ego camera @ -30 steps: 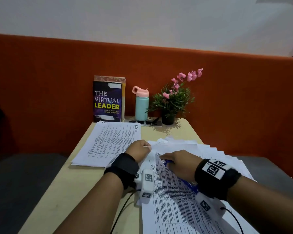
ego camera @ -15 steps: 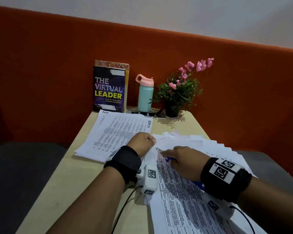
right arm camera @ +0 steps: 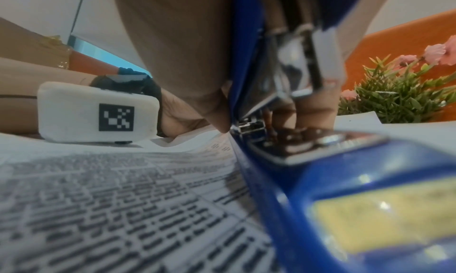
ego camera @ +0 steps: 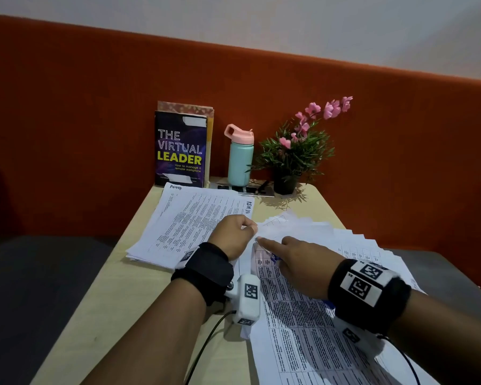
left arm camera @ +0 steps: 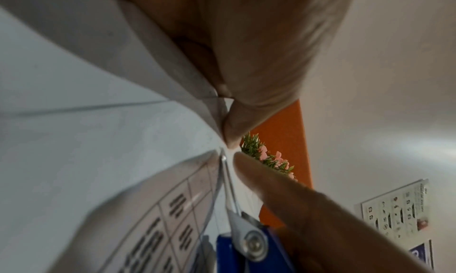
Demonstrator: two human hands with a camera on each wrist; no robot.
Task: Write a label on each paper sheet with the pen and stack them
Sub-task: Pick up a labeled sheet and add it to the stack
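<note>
Head view: the left hand is pinching the top corner of a printed sheet that is lying on the fanned sheets at the right of the table, while the right hand is resting on that sheet with its forefinger extended toward the corner. Only a sliver of blue is showing under the right hand here. The left wrist view is resolving the pinch: thumb and fingertips are pressing together on the lifted paper edge, beside a metal tip. The right wrist view is showing what the head view is hiding: the right hand's fingers are curling round a blue stapler, not a pen, with its jaw open at the sheet's corner. A labelled stack is lying at the table's left, near the left hand. A book, a bottle and a plant are standing along the far edge.
</note>
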